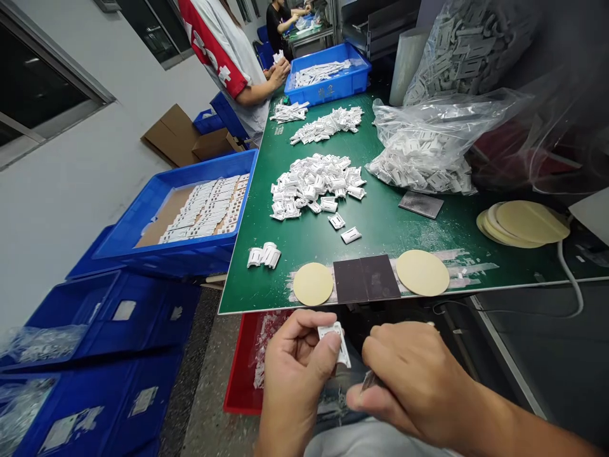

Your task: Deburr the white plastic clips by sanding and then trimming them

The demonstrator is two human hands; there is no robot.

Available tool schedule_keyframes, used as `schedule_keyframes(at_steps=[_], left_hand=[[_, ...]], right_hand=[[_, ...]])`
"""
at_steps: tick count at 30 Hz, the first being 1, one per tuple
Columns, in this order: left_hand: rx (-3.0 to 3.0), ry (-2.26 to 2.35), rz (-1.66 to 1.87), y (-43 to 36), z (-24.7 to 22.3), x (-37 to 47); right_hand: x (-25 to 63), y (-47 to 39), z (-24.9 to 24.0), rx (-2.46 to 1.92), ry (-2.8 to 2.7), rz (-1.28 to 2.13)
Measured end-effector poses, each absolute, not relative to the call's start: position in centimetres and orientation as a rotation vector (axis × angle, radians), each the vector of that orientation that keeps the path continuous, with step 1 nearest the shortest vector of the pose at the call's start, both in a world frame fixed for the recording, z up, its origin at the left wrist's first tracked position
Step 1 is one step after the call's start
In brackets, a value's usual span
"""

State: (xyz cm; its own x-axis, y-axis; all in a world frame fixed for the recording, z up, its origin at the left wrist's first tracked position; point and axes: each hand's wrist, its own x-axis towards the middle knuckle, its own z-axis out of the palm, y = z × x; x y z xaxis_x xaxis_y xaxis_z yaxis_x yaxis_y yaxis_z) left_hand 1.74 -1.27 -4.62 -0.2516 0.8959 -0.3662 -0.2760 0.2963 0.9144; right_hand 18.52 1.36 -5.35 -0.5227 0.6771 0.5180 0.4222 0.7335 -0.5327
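Between thumb and fingers, my left hand (pixel 302 362) pinches a small white plastic part (pixel 341 349) just in front of the table edge. My right hand (pixel 409 374) is closed beside it, apart from the part. A small greyish tool, perhaps a blade (pixel 368 381), shows at its thumb; most of it is hidden in the grip. Ahead of my hands, two round cream discs (pixel 313 284) and dark square pads (pixel 366 279) lie along the edge. Loose white parts (pixel 351 235) are on the green table (pixel 380 235), with a large pile of white parts (pixel 316 181) behind.
Clear bags of white parts (pixel 423 158) stand at the right, near stacked cream discs (pixel 523 223). A blue bin (pixel 328 89) stands at the back beside another person (pixel 238 63). Another blue bin (pixel 166 254) is at the left. Below the table sits a red bin (pixel 238 381).
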Motion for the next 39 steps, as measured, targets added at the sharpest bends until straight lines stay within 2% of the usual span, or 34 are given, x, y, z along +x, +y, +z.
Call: schedule_keyframes(at_steps=[4,5,7,9,15,18,26,39], left_hand=[[0.69,1.223,1.245,-1.4,-4.6,1.6],[0.665,1.141,1.234,-1.4,-4.5,1.6],[0.588,1.002,1.209,-1.4,-4.4,1.7],[0.513,0.923,1.207,-1.2,-4.3,1.7],[0.404,0.832,1.214,-1.1,-4.4,1.7],[0.397,0.839,1.178,-1.2,-4.2,1.8],[0.428,0.888,1.105,-1.5,-4.1,1.3],[0.434,0.896,1.12,-1.4,-4.1,1.5]], right_hand=[[18.4,1.3,-4.3,-0.929,-1.793,1.536],[18.3,1.3,-4.2,-0.928,-1.669,1.694],[18.1,1.2,-4.1,-0.924,-1.546,1.794],[18.1,1.1,-4.1,-0.957,-1.637,1.647],[18.4,1.3,-4.5,-0.873,-2.071,0.488],[18.2,1.8,-4.6,-0.871,-2.165,0.225],[17.4,2.3,-4.5,-0.92,-2.204,0.099],[17.5,2.0,-4.9,-0.925,-2.219,0.101]])
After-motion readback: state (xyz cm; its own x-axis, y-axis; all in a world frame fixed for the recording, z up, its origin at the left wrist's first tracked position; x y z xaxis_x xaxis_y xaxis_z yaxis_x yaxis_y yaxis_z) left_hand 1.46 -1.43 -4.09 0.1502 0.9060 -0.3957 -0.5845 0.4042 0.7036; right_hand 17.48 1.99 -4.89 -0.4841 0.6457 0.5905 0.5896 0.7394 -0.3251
